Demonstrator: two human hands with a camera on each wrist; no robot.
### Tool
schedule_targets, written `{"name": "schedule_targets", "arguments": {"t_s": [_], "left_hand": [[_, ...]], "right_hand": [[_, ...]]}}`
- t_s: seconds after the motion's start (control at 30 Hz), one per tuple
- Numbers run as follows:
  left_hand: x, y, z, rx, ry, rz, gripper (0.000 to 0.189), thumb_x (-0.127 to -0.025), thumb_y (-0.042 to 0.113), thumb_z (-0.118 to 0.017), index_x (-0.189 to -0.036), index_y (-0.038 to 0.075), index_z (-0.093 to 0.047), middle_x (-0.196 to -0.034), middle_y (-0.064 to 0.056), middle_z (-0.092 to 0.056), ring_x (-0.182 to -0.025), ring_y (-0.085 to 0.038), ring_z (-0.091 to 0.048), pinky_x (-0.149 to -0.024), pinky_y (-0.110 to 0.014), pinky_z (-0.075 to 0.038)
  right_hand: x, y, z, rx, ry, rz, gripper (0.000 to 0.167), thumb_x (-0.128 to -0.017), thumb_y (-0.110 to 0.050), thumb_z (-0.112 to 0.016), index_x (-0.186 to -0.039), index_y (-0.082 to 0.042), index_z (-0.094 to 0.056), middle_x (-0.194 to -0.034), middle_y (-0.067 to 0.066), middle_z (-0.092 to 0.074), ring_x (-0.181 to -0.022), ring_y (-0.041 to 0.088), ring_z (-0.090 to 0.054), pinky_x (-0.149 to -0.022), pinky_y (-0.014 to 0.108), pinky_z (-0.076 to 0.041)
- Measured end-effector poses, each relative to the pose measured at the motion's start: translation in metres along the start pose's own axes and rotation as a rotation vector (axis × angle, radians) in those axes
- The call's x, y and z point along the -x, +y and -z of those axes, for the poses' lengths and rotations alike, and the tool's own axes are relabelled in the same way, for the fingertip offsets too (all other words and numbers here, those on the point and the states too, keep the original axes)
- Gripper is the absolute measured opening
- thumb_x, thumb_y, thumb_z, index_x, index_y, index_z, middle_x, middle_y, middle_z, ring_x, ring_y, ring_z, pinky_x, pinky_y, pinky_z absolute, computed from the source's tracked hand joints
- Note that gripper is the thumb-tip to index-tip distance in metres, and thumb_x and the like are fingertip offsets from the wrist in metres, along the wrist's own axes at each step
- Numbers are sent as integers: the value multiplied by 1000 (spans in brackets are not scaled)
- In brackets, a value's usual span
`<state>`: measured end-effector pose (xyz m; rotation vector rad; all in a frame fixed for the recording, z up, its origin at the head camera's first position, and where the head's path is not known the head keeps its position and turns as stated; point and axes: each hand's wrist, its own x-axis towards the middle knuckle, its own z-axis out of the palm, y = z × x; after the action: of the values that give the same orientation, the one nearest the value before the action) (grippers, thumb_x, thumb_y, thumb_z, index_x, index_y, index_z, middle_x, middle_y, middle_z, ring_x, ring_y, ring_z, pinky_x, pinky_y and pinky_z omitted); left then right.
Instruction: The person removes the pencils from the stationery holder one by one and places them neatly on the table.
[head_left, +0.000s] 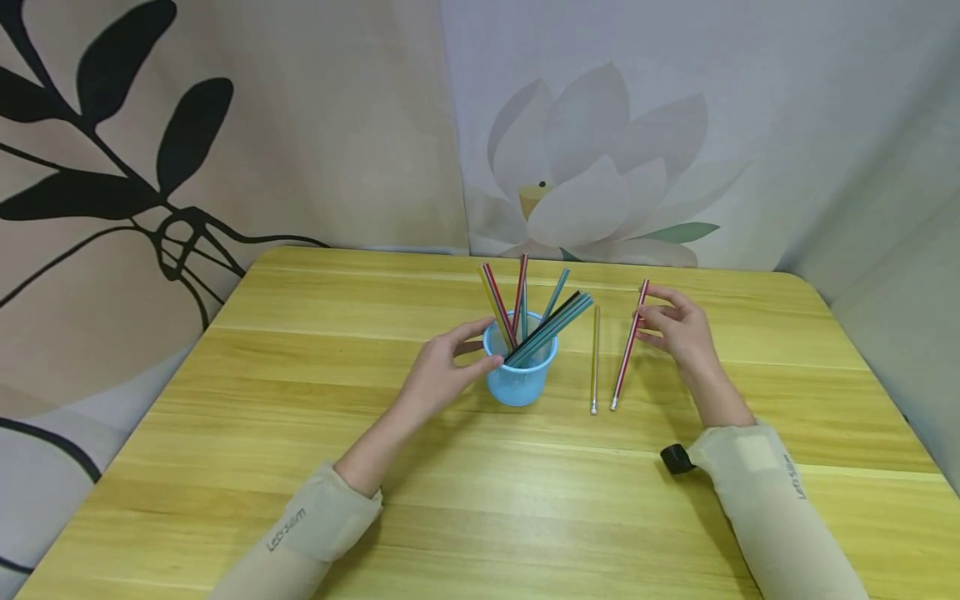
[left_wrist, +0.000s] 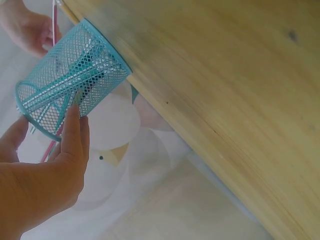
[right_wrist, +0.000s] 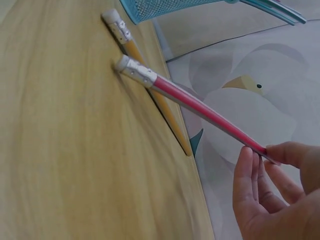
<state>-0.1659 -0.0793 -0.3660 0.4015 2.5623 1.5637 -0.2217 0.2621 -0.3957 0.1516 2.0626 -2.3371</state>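
My left hand (head_left: pixel 440 371) holds a blue mesh pencil cup (head_left: pixel 517 388) near its rim, thumb on the near side and fingers on the far side. Several pencils in red, yellow, black and blue-green lean inside, and a blue-green bundle (head_left: pixel 553 330) slants to the right. To the right of the cup, my right hand (head_left: pixel 684 335) pinches a red-and-white striped pencil (right_wrist: pixel 200 110) near the end away from its eraser. That pencil is tilted, its white eraser (right_wrist: pixel 121 62) low at the tabletop. Between it and the cup, a yellow pencil (head_left: pixel 596 358) lies on the table.
The wooden table (head_left: pixel 480 517) reaches back to a curtain (head_left: pixel 337 125) printed with leaves and a flower. A black piece (head_left: pixel 677 458) sticks out at the right sleeve's cuff. Pale sleeves cover both forearms.
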Motion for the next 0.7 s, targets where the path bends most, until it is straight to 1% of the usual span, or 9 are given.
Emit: {"name": "schedule_targets", "arguments": {"t_s": [0.23,0.33,0.4,0.47,0.53,0.63,0.7], "left_hand": [[0,0,0,-1,3,6,59,-92,23,-72,-146,12,-50,-149,-10,-53,-128,-32,-60,-101,-47,-55],[0,0,0,-3,5,6,59,-92,23,-72,-146,12,-51,-149,-10,-53,-128,-32,-61,-101,-46,-56],[0,0,0,-5,7,5,59,-92,23,-72,-146,12,-51,-149,-10,-53,-128,-31,-60,-101,-45,-56],[0,0,0,-3,6,5,59,-92,22,-72,-146,12,-50,-150,-10,-53,-128,-32,-60,-101,-46,-55],[0,0,0,-1,7,5,59,-92,22,-72,-146,12,-51,-150,-10,-52,-129,-32,-60,-101,-47,-55],[0,0,0,3,8,4,59,-92,21,-73,-146,11,-51,-149,-11,-53,-128,-32,-60,-102,-49,-54],[0,0,0,0,8,3,59,-92,22,-73,-146,12,-51,-148,-11,-54,-128,-32,-61,-102,-48,-55]], "right_hand": [[-4,3,0,70,-16,-51,30,-96,0,-60,-119,-19,-59,-83,-11,-69,-75,3,-68,-72,20,-62],[-6,4,-1,76,-24,-91,34,-95,0,-61,-127,-14,-57,-84,-10,-67,-75,3,-68,-72,19,-62],[-7,6,-1,92,-27,-114,41,-96,0,-62,-135,-8,-53,-85,-9,-66,-75,4,-67,-72,19,-61],[-9,8,-2,113,-26,-132,46,-95,-1,-62,-139,-6,-50,-86,-9,-65,-74,4,-67,-71,19,-61],[-9,9,-3,143,-29,-144,47,-95,-2,-63,-140,-5,-49,-86,-9,-65,-73,4,-67,-71,19,-61],[-11,11,-3,151,-35,-166,47,-95,-2,-63,-140,-4,-49,-86,-9,-65,-72,4,-67,-71,19,-61],[-12,12,-3,170,-41,-180,51,-96,-3,-62,-144,-1,-45,-86,-9,-64,-72,4,-67,-71,19,-61]]}}
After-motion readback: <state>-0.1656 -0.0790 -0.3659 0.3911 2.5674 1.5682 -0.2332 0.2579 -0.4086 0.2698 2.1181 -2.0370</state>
